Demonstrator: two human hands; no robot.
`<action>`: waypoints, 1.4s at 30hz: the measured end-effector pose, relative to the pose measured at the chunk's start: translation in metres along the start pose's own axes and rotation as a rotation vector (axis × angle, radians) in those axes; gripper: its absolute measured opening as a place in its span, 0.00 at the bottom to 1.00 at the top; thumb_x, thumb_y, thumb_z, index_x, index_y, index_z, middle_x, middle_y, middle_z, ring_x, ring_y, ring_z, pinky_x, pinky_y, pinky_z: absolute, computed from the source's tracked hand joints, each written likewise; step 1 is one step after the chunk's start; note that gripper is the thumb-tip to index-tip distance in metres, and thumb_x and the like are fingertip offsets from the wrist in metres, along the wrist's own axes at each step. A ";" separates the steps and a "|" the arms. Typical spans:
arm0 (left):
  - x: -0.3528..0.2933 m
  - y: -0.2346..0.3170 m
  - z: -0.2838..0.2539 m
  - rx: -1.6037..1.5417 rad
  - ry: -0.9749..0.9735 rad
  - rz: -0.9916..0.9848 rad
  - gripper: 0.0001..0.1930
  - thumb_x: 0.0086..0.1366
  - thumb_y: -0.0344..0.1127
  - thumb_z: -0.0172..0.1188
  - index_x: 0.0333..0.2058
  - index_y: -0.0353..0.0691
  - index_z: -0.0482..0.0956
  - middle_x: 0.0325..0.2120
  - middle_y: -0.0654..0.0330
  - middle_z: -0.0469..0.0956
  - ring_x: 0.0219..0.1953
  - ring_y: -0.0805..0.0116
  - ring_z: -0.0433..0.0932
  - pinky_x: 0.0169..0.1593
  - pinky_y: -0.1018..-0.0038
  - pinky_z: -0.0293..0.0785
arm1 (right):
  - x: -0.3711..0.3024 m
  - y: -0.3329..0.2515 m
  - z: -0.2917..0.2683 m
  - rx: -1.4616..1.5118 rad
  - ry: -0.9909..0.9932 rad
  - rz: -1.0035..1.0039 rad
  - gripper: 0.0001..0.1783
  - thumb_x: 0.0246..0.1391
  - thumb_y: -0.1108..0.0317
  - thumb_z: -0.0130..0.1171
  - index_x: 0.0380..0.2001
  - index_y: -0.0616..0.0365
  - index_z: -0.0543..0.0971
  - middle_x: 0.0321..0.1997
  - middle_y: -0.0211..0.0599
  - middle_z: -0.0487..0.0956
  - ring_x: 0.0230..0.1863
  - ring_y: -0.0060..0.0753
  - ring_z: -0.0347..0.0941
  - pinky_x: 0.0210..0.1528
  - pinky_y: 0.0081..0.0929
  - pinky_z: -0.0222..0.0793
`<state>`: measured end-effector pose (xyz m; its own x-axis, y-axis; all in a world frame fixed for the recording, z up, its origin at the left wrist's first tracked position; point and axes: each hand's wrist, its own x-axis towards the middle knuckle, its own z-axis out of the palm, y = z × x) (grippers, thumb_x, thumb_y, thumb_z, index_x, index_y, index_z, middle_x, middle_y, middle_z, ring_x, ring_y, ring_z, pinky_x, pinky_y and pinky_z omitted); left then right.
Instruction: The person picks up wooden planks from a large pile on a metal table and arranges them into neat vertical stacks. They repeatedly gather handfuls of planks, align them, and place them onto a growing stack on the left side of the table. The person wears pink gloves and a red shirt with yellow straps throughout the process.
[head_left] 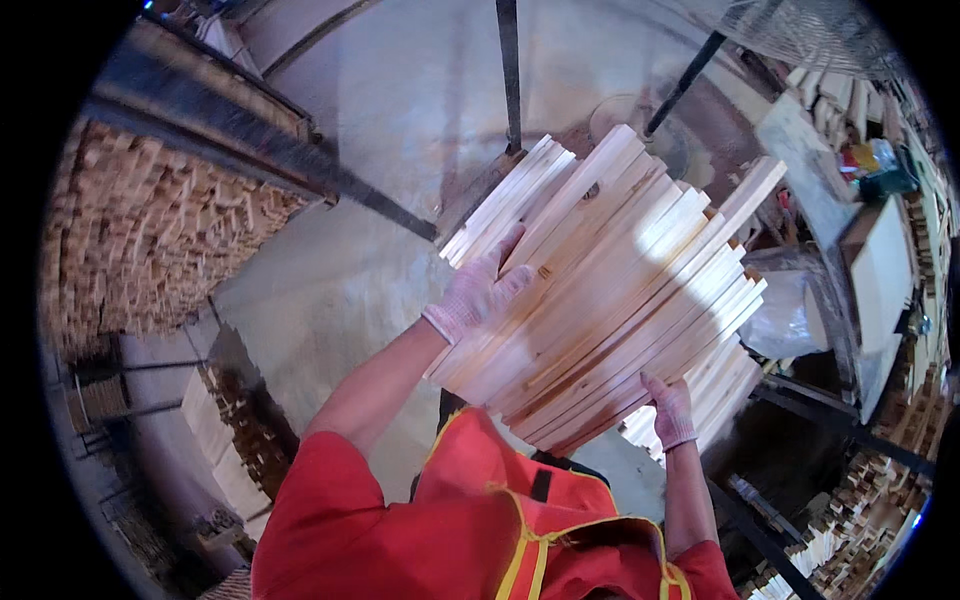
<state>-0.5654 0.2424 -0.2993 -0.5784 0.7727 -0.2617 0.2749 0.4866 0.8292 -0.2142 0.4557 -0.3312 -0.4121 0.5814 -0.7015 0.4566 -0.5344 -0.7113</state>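
Note:
A wide bundle of pale wooden strips lies side by side between my two gloved hands, its ends uneven. My left hand presses on the bundle's left side, thumb over the top strip. At the near right edge, my right hand grips the bundle, with the thumb on top and the other fingers mostly hidden. One strip sticks out past the others at the far right. Beneath the bundle, more pale strips show at the lower right, and a few others at the upper left.
A large stack of cut wood stands on the left beside a dark metal beam. Dark posts rise at the far side. On the right are a clear plastic-wrapped item, a pale board and heaped wood pieces.

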 end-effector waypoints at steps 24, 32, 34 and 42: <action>0.355 -0.300 0.022 0.307 0.136 -0.291 0.37 0.74 0.58 0.57 0.75 0.49 0.64 0.72 0.45 0.66 0.73 0.44 0.66 0.74 0.57 0.62 | 0.338 0.087 0.194 -0.050 0.165 0.269 0.53 0.58 0.61 0.74 0.79 0.60 0.56 0.75 0.44 0.70 0.72 0.42 0.68 0.70 0.43 0.66; 0.388 -0.318 0.020 0.384 0.088 -0.522 0.38 0.70 0.62 0.60 0.74 0.57 0.65 0.69 0.49 0.69 0.71 0.45 0.69 0.72 0.56 0.66 | 0.345 0.108 0.190 -0.556 0.173 0.202 0.52 0.51 0.47 0.77 0.69 0.70 0.67 0.72 0.63 0.71 0.72 0.57 0.70 0.71 0.39 0.67; 0.398 -0.303 0.022 0.505 0.028 -0.576 0.40 0.69 0.63 0.61 0.76 0.58 0.63 0.69 0.49 0.69 0.71 0.44 0.70 0.72 0.56 0.66 | 0.341 0.094 0.191 -0.569 0.080 0.267 0.48 0.54 0.53 0.75 0.70 0.69 0.67 0.70 0.59 0.74 0.72 0.51 0.70 0.71 0.37 0.66; 0.399 -0.341 0.025 0.359 0.182 -0.489 0.34 0.70 0.57 0.62 0.71 0.54 0.67 0.67 0.47 0.71 0.67 0.43 0.74 0.67 0.52 0.72 | 0.343 0.097 0.195 -0.691 0.061 0.008 0.46 0.56 0.46 0.71 0.65 0.71 0.71 0.66 0.68 0.76 0.70 0.63 0.72 0.70 0.43 0.69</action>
<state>-0.8707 0.3955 -0.6988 -0.8152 0.3602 -0.4536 0.1684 0.8967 0.4093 -0.4651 0.4835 -0.6498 -0.3711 0.6236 -0.6880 0.8652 -0.0370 -0.5001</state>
